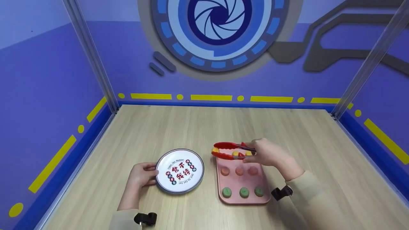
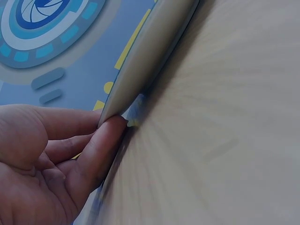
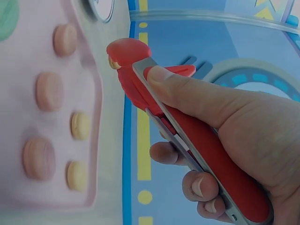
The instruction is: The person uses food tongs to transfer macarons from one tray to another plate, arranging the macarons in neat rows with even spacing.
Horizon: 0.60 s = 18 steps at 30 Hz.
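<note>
My left hand [image 1: 140,175] pinches the left rim of a white plate [image 1: 174,156] with red characters and a dark edge line. In the left wrist view the plate [image 2: 154,51] is edge-on, its rim between thumb and fingers. My right hand [image 1: 270,153] grips red-tipped tongs [image 1: 225,156] above the far end of a pink tray [image 1: 233,182]. Between the tong tips is a yellow macaron [image 1: 215,150], of which only a sliver shows in the right wrist view. Two more yellow macarons [image 3: 80,125] lie on the tray, under the tongs in the head view.
On the tray, a row of pink macarons [image 1: 239,171] lies in the middle and a row of green macarons [image 1: 244,192] at the near end. Wood tabletop [image 1: 191,124] surrounds plate and tray. Blue panels [image 1: 111,64] wall in the back and sides.
</note>
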### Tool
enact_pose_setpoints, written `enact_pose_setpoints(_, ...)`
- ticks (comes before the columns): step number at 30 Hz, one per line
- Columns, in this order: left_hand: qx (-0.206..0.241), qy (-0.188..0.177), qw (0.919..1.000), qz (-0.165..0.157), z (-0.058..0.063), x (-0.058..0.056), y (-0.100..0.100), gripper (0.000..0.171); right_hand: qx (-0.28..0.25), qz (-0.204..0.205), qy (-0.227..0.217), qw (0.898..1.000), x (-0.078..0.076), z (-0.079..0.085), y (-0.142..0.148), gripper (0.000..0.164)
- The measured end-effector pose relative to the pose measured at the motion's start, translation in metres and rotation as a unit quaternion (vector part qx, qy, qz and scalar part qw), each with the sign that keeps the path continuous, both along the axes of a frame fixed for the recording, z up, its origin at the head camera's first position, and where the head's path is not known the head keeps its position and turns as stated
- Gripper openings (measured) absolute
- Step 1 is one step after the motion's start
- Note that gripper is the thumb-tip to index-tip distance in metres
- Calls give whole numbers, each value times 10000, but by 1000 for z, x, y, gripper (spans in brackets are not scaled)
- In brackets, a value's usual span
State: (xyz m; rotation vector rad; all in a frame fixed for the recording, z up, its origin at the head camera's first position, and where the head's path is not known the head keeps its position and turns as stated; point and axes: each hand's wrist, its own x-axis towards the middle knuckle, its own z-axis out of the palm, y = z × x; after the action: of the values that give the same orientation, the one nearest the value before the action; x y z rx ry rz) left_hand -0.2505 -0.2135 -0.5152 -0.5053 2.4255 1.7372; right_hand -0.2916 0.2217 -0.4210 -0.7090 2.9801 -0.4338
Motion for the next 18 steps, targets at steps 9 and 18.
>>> enact_pose_setpoints(9, 68, 24, 10000, -17, 0, -1, 1, 44, 79, -7, -60, 9999, 3, -1, -38, 59)
enact_pose_setpoints(18, -93, -22, 9999, 32, 1, 0, 0, 44, 168, 238, 12, 9996, 4, -5, -77, 55)
